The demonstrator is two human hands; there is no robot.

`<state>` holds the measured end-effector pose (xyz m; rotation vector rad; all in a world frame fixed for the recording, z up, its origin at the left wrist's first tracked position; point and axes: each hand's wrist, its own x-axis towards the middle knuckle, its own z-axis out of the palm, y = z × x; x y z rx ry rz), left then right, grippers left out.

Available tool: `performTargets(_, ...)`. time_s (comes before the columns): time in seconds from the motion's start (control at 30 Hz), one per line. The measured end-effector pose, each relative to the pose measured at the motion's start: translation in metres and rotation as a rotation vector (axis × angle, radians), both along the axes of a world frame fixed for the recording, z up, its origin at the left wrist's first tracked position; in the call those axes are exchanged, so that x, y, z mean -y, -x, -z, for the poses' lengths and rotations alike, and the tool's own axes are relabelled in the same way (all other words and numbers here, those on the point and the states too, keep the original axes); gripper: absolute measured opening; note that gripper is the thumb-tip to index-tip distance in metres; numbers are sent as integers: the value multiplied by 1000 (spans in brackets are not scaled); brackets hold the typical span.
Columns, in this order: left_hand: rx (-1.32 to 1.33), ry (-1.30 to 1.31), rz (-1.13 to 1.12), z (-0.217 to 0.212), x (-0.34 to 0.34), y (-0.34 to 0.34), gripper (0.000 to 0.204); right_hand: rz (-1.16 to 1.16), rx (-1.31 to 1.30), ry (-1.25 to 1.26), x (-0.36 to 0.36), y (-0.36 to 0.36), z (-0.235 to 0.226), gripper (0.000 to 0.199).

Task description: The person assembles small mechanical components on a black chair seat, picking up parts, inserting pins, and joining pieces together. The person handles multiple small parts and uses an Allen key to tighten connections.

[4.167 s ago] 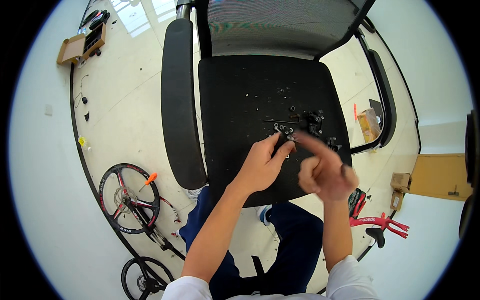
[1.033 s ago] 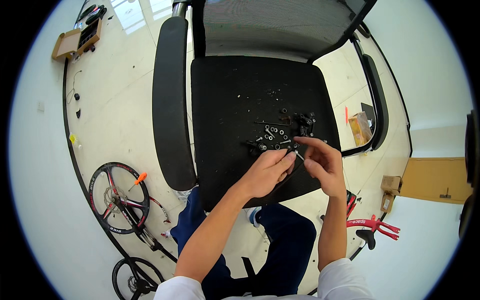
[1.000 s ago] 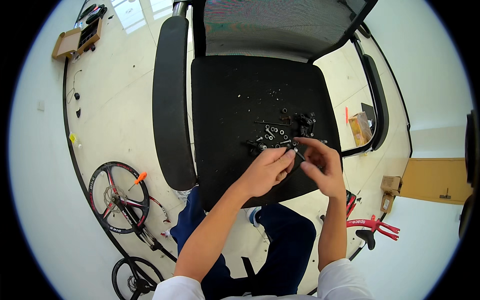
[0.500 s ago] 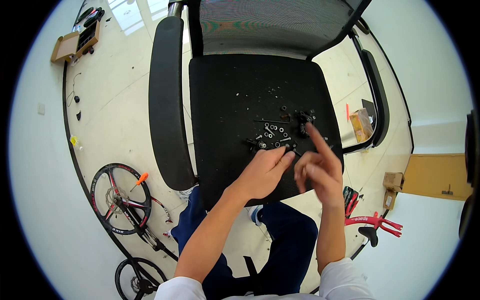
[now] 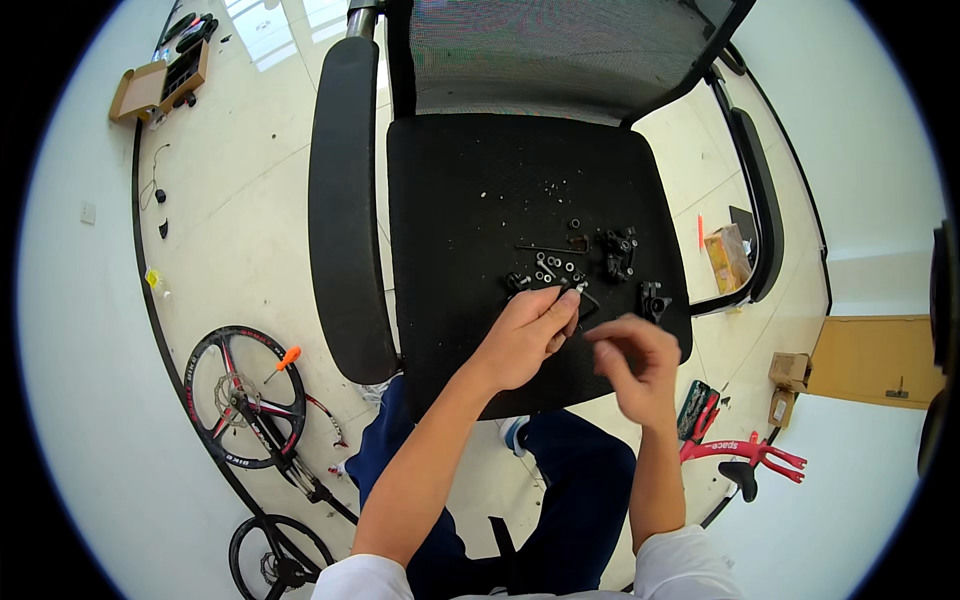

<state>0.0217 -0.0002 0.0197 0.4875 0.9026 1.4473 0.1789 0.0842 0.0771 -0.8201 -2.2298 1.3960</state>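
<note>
Between the thumb and fingers of my left hand (image 5: 525, 338) is a small dark metal part, mostly hidden by the hand. A silver tip (image 5: 581, 287) shows at the thumb, and a thin black bent rod (image 5: 593, 302), like a hex key, sticks out beside it. My right hand (image 5: 642, 368) hovers just right of it, fingers curled and thumb apart, nothing visible in it. Small bolts and nuts (image 5: 547, 266) lie past the left hand on the black chair seat (image 5: 455, 210). Black mechanical parts (image 5: 618, 255) lie farther right, with another black bracket-like part (image 5: 654, 301) nearer the right hand.
Armrests flank the seat, the left armrest (image 5: 345, 210) being close by. On the floor at left are a bicycle wheel (image 5: 245, 395), an orange-handled screwdriver (image 5: 289, 357) and an open cardboard box (image 5: 140, 92). A red bicycle frame (image 5: 745, 450) lies at right.
My right hand has drawn down toward me, its stretched index finger now curled. The left hand has tilted slightly, still gripping the part. The black parts at right are now uncovered.
</note>
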Motion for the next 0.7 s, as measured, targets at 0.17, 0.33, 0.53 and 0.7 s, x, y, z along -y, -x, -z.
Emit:
performTargets(0.17, 173, -45, 53, -1, 3, -1, 37, -91, 57, -80, -16, -2, 18, 34)
performTargets(0.33, -327, -14, -113, 0, -3, -6, 41, -57, -81, 755, 16, -18, 28, 39)
performTargets(0.53, -769, 53, 34, -6, -3, -10, 41, -49, -568, 1015, 8, -16, -4, 56)
performTargets(0.7, -541, -3, 92, 2, -4, -19, 43, 108, -81, 346, -27, -16, -3, 42)
